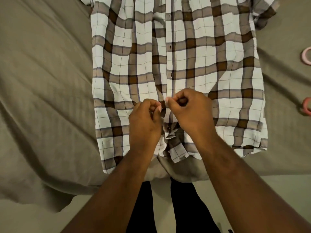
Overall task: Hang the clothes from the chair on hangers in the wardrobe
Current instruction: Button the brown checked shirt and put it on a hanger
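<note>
A plaid short-sleeved shirt [210,64], pale blue with brown and grey bands, lies flat and face up on a bed, collar away from me. Three buttons along its placket are fastened. My left hand [144,121] pinches the left edge of the placket low on the shirt. My right hand [190,110] pinches the right edge of the placket just beside it, the fingertips of both hands nearly touching. Below my hands the bottom of the shirt gapes open and is rumpled at the hem. No hanger, chair or wardrobe is in view.
The bed is covered with a wrinkled olive-grey sheet [47,81], its edge hanging over the near side. Two pink rings [307,56] lie on the sheet at the right edge of view. My dark trouser legs stand against the bed.
</note>
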Demonstrator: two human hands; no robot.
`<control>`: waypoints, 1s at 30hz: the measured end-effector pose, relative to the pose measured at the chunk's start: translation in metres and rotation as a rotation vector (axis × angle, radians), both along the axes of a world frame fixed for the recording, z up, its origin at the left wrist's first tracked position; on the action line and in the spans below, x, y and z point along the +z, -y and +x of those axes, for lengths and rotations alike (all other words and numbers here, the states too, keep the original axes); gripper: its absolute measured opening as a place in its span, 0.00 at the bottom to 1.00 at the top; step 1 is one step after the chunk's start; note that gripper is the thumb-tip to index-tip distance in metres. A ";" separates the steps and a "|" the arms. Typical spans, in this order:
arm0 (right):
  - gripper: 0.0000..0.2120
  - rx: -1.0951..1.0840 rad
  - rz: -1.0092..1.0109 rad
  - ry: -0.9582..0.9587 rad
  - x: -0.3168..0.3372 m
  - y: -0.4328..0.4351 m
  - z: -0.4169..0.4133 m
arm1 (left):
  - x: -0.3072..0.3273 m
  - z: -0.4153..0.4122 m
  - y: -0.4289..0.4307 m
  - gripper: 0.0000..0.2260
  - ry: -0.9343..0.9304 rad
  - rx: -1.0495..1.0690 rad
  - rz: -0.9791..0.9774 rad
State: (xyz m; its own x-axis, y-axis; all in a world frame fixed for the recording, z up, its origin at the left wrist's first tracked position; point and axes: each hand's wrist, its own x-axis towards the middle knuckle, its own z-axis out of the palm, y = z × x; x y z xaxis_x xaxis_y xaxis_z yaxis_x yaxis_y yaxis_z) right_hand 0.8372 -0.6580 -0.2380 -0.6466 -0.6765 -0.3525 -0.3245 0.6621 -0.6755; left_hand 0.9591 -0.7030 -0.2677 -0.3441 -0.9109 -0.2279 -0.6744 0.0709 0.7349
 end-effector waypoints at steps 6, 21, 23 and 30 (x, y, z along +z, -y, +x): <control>0.10 0.048 0.200 -0.021 -0.028 0.009 0.001 | -0.020 0.001 0.001 0.06 0.046 -0.066 -0.060; 0.10 -0.253 -0.025 0.295 -0.023 -0.003 0.003 | -0.006 -0.014 0.014 0.02 -0.064 0.171 0.347; 0.10 -0.386 -0.105 0.360 -0.024 -0.002 0.002 | -0.004 -0.017 0.017 0.02 -0.087 0.191 0.361; 0.08 -0.402 -0.287 0.505 -0.023 -0.009 -0.004 | 0.003 -0.021 0.027 0.03 -0.232 0.169 0.432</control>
State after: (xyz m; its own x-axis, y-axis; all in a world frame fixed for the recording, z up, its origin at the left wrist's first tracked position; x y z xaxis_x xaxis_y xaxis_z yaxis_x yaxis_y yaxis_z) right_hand 0.8328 -0.6486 -0.2607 -0.6704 -0.5307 -0.5185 0.3065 0.4383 -0.8450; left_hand 0.9385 -0.7302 -0.2651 -0.2861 -0.7978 -0.5308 -0.4663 -0.3680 0.8045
